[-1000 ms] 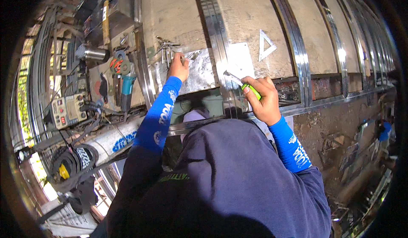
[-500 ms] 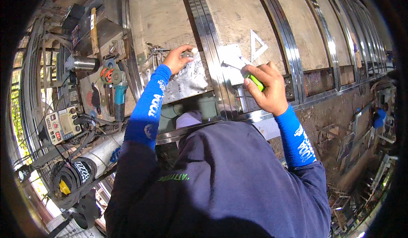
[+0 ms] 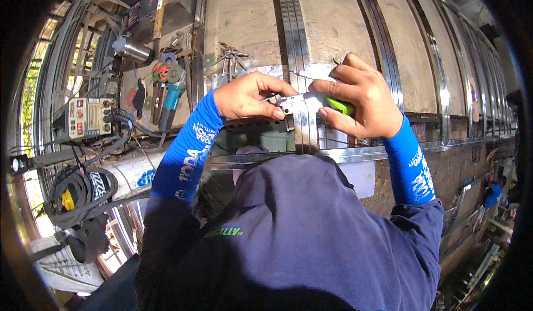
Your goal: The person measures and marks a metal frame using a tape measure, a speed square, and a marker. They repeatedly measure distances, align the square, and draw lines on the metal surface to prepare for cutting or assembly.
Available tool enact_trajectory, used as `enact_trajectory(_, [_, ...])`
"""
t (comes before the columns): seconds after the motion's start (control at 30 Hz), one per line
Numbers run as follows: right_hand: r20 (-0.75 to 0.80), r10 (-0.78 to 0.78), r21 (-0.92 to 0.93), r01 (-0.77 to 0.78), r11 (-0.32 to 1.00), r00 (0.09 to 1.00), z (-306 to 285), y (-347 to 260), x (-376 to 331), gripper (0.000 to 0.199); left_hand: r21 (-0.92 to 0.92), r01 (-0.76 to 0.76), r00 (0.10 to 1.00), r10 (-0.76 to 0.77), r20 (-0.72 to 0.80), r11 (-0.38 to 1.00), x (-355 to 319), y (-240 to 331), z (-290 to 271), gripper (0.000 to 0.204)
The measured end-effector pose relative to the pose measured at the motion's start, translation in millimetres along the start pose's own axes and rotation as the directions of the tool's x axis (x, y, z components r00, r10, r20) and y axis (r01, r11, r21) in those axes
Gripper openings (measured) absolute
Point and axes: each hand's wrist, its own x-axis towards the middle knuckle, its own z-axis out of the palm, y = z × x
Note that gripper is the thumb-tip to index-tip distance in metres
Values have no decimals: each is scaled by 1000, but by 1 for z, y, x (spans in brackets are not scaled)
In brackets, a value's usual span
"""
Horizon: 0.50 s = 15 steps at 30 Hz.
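Note:
My left hand point(image 3: 252, 97) pinches a small metal piece point(image 3: 276, 100) between thumb and fingers, its exact kind hard to make out. Closed around a green-handled tool point(image 3: 340, 106), my right hand point(image 3: 361, 97) keeps it just right of the left. The tool's flat silver part point(image 3: 297, 101) reaches left to the small piece and seems to touch it. A thin pen-like stick point(image 3: 310, 76) shows beside the right fingers; whether they hold it, I cannot tell. Both hands are above a shiny metal bar point(image 3: 297, 39) and a bright metal plate point(image 3: 255, 73), partly hidden by my left hand.
An angle grinder point(image 3: 172, 92) with a teal body lies at the left, near a metal cylinder point(image 3: 133, 50) and a boxy machine with knobs point(image 3: 89, 117). Loose metal bits point(image 3: 230, 58) are scattered behind my left hand. Coiled black cable point(image 3: 83, 191) hangs lower left. Parallel metal bars point(image 3: 383, 50) cross the boards.
My left hand has moved right, from over the plate to the tool's end, and now grips a small metal piece. My view has shifted, and the white triangle square is no longer visible.

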Motion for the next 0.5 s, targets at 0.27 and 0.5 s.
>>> enact_trajectory(0.27, [6, -51, -5, 51, 999, 999, -3, -12, -9, 38, 37, 48, 997, -45, -62, 998, -19, 8, 18, 46])
enact_trajectory(0.5, [-26, -79, -20, 78, 997, 997, -8, -22, -11, 36, 95, 14, 999, -11, -37, 995, -23, 13, 23, 47])
